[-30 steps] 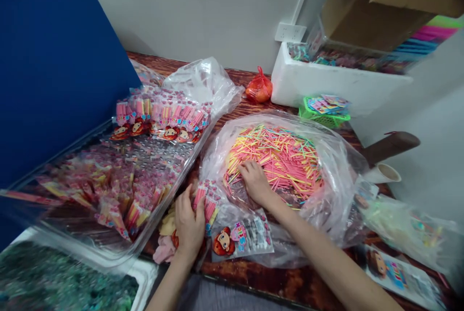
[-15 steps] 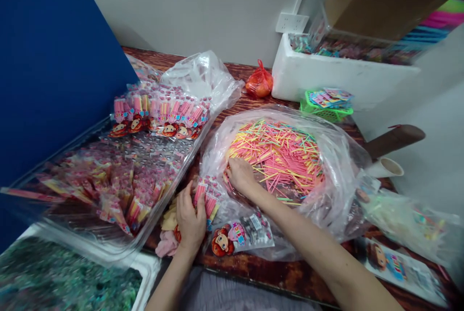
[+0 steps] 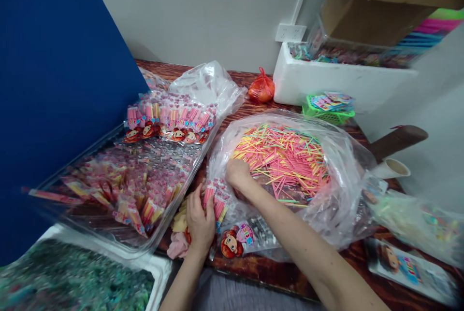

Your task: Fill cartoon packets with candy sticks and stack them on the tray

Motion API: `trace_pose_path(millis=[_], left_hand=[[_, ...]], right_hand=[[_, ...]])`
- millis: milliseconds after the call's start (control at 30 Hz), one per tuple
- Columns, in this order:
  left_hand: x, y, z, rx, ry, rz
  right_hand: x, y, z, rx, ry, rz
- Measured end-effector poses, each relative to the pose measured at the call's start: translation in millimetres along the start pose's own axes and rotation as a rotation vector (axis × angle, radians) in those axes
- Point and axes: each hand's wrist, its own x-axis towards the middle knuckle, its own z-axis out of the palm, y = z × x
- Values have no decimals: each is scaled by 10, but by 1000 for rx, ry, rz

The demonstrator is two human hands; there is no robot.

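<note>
My left hand (image 3: 199, 219) lies on the table edge with its fingers stretched and thumb apart, against the left side of clear packets (image 3: 220, 199) holding pink and yellow sticks. My right hand (image 3: 237, 174) is closed at the left side of a heap of thin coloured sticks (image 3: 290, 161). Its fingertips are hidden, so what they hold cannot be made out. The heap sits inside an opened clear plastic bag (image 3: 346, 156). Below my right forearm lies a flat clear packet (image 3: 241, 240) printed with a red-haired cartoon figure.
A clear tray (image 3: 174, 200) of filled packets (image 3: 174, 120) stands at left, above a white foam box (image 3: 159, 272). Behind are a red bag (image 3: 261, 88), a green basket (image 3: 328, 115) and a foam box (image 3: 333, 79). At right lie a paper tube (image 3: 393, 168) and packaging (image 3: 409, 270).
The whole view has shifted slightly, so things appear a little further right and lower. My right hand stays at the heap's left side, more turned over; my left hand stays by the packets.
</note>
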Motion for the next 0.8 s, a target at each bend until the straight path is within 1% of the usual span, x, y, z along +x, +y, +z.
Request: trace_pose_path(millis=[133,233,300,400,533,633,700,800], left_hand=[[-3,-7,3,-3,-1,-4],[-2,-1,1,6,-3,-7],[-1,4,-2,7,-6,-9],[0,8,-4,4,-8,-14],[2,11,-5,6,-9,-3],[2,12,-9,8,-8,-3],[1,11,-11,3,-5,-6],[-1,5,-7,-6,-7,-8]], right_hand=[[-28,181,-20,32,-18,-22],[-45,346,-32,49,-28,-17],[-43,410,-35,59,-35,-12],[-49,389,-17,60,-24,-3],[-60,198,25,42,-10,-5],[-26,106,6,44,-43,-13],[8,131,-37,56,-81,-15],[40,264,-94,78,-123,6]])
